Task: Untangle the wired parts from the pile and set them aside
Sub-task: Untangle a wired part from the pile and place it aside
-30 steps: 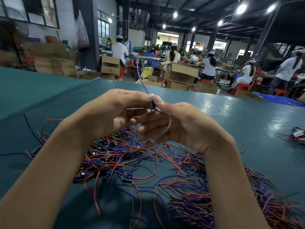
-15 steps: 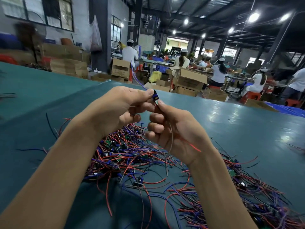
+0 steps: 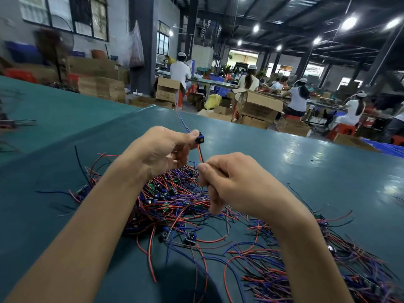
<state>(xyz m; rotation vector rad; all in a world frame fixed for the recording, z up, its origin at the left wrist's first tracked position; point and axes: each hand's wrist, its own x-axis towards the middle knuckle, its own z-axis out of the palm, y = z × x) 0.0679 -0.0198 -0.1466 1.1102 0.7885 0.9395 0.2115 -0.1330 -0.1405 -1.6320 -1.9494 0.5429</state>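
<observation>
Blue boxy part in left hand, red wire in right hand

We work at a wide counter covered in a teal sheet, glossy on the right where the ceiling lights reflect. A raised crease runs across the sheet from the far edge toward the left. In the middle lies a tangled pile of red, blue and black wires, with small green boards caught among them. A second heap spreads over the near right and runs into the first. Single strands stray onto the bare sheet, among them a black wire on the left. At the far left edge we see a blurred dark bundle.
</observation>
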